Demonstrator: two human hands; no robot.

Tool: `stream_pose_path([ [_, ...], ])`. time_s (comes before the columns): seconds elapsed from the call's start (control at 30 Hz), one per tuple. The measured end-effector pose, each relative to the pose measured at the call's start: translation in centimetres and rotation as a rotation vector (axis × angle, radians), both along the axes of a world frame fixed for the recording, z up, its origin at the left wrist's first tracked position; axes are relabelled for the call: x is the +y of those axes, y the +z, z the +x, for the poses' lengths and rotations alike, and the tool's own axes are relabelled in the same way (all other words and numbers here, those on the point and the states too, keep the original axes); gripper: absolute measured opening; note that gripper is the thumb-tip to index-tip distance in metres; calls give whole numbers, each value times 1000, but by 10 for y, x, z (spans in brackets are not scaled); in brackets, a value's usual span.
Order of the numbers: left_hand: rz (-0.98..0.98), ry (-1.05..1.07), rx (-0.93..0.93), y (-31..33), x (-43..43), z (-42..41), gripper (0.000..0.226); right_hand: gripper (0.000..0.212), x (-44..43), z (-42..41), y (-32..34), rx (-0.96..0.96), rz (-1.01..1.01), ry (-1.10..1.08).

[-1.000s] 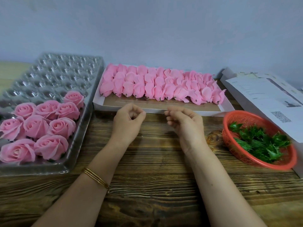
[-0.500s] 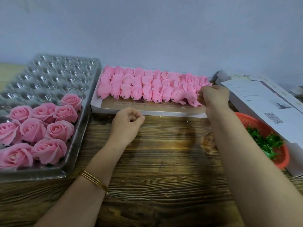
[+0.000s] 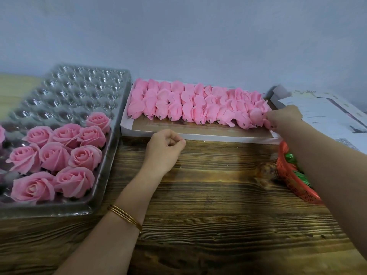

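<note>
**Q:** Pale wall (image 3: 178,36) at the back, dark wooden table (image 3: 218,195) across the front. What takes up the most room on it?

**A:** On the left lies a clear plastic blister tray (image 3: 79,90). Its near cups are filled with finished pink roses (image 3: 53,155), and the far cups are bare. Just right of it, against the wall, sits a flat white cardboard box (image 3: 198,136) packed with rows of pink petal bundles (image 3: 188,108), their stubs pointing to the near side.

**Q:** And on the far right?

**A:** Printed sheets (image 3: 321,112) lie at the right edge. Nearer, an orange-red plastic basket (image 3: 297,187) holds green leaves (image 3: 290,156) and is partly hidden by the right forearm.

**Q:** Where are the hands?

**A:** The right hand (image 3: 284,119) reaches over the box's right end. Its fingertips are drawn together, pinching the last petal bundle (image 3: 258,117) of the near row, which sits in the box among its neighbours.

**Q:** The other one?

**A:** The left hand (image 3: 164,147) rests on the table just in front of the box's near wall. It is curled into a loose fist with the thumb against the forefinger, and nothing shows in it. Thin gold bangles (image 3: 127,217) circle that wrist.
</note>
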State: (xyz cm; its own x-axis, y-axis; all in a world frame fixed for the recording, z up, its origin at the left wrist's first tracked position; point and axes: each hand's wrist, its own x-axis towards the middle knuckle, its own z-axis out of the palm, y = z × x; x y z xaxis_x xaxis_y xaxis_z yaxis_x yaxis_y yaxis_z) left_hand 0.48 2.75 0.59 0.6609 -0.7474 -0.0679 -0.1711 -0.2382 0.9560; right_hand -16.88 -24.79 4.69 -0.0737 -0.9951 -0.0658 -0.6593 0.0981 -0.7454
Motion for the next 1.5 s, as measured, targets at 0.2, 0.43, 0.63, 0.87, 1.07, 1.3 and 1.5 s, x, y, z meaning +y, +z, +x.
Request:
stream_pose_path([
  [0.2, 3, -6, 5, 2, 1, 0, 5, 27, 1, -2, -1, 180, -41, 25],
  [0.43, 20, -11, 7, 3, 1, 0, 3, 31, 1, 3, -5, 373, -127, 32],
  [0.63, 34, -11, 8, 2, 0, 1, 3, 17, 2, 4, -11, 350, -158, 84],
  [0.87, 35, -2, -10, 1, -1, 0, 3, 32, 1, 7, -15, 532, -185, 121],
  [1.07, 43, -13, -13, 1, 0, 1, 4, 28, 0, 6, -19, 622, -228, 120],
  [1.3, 46, -13, -26, 1, 0, 1, 4, 30, -2, 7, -19, 606, -218, 125],
  [1.5, 50, -22, -40, 2, 0, 0, 5, 32, -1, 8, -19, 603, -226, 116],
])
